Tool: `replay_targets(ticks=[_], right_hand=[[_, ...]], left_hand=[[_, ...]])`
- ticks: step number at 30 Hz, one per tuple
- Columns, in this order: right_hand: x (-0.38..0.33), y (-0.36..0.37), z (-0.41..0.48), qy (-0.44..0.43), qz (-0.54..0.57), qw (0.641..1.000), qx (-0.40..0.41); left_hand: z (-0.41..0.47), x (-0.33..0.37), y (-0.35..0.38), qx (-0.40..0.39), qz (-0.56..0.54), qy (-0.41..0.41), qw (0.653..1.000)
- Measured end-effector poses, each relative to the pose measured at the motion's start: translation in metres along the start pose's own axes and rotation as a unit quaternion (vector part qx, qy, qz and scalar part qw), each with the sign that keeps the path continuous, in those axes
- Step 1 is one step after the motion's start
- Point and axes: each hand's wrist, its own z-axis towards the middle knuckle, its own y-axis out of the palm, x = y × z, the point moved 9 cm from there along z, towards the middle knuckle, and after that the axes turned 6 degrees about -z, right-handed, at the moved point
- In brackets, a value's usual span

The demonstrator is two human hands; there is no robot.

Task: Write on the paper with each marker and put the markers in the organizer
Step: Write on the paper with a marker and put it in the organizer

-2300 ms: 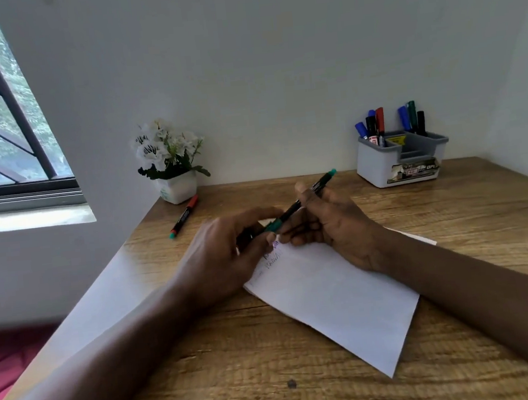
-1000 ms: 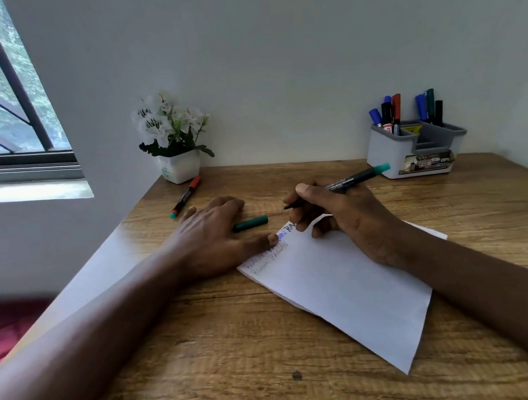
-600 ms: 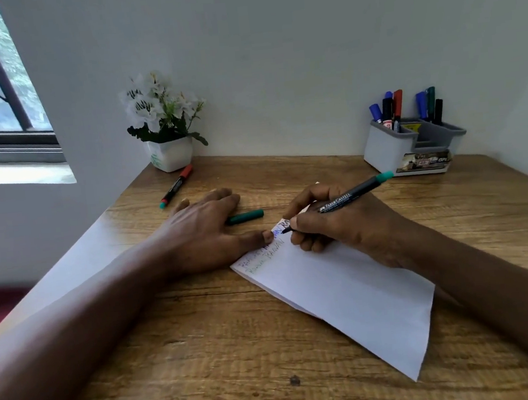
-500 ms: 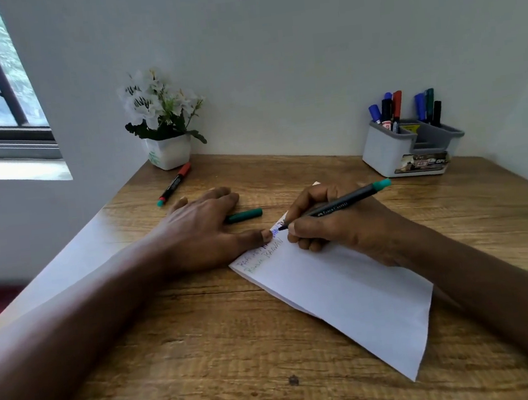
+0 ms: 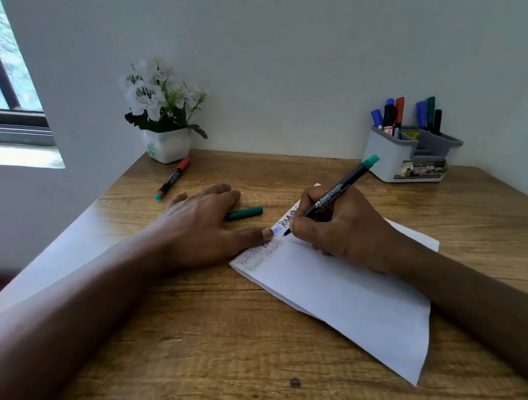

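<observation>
1. Grips the green marker [image 5: 333, 193] in the right hand [image 5: 342, 227] — fingers curled round its barrel, tip touching the paper [image 5: 346, 298] near its far left corner, beside handwritten lines.
2. Rests the left hand [image 5: 201, 228] flat on the table [image 5: 206, 350], fingers straight and holding nothing, thumb tip on the paper's left edge.
3. Just beyond those fingers, toward the far edge: the green cap [image 5: 245, 213], lying flat.
4. Near the far left corner, a red-capped marker [image 5: 173, 178] beside a flower pot [image 5: 168, 144].
5. Near the far right corner — the organizer [image 5: 387, 155], several markers [image 5: 391, 116] upright inside.
</observation>
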Motion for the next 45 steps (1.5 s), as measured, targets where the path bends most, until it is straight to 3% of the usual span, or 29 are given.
replay_targets(ticks=[23,45], right_hand=[[0.0010,0.0023,0.0013,-0.007,0.014,1.000,-0.015],[0.0035,-0.0045,0.0013,0.011,0.009,0.999,0.045]], left_hand=[[-0.0005,0.0006,0.0002,-0.004,0.007,0.001,1.000],[-0.0002,-0.0002,-0.0001,-0.001,0.012,0.005,1.000]])
